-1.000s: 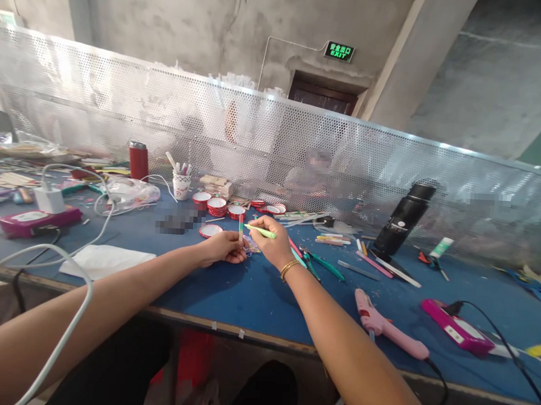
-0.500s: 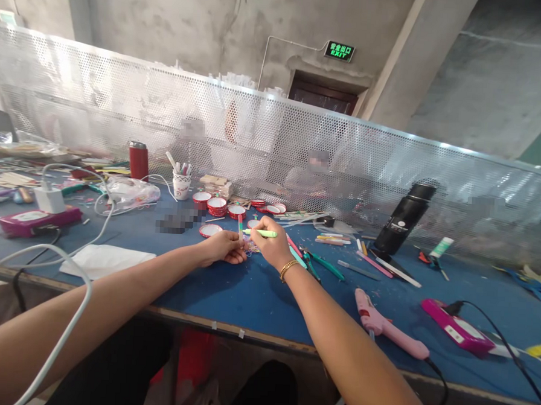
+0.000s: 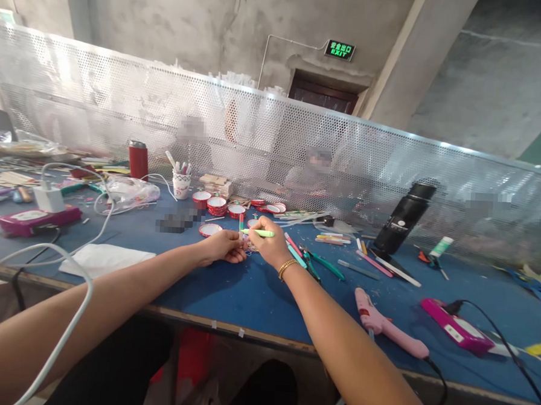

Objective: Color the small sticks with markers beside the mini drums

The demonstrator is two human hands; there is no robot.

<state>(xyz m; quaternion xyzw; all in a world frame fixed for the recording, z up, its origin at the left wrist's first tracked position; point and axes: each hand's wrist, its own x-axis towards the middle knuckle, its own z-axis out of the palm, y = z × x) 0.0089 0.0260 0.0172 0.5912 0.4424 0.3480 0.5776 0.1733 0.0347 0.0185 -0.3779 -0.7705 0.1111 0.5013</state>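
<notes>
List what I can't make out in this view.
- Head view, striped stick: lower end hidden by left hand.
- Head view, green marker: too small to tell whether its tip touches the stick.
- Head view, dark object beside white dish: blurred.
- Head view, black bottle: lettering too small.

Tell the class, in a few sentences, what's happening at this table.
A person sits at a blue table. Their left hand holds up a small stick coloured red and green. Their right hand holds a light green marker, its tip at the stick. Red-rimmed round pieces lie beyond the hands.
</notes>
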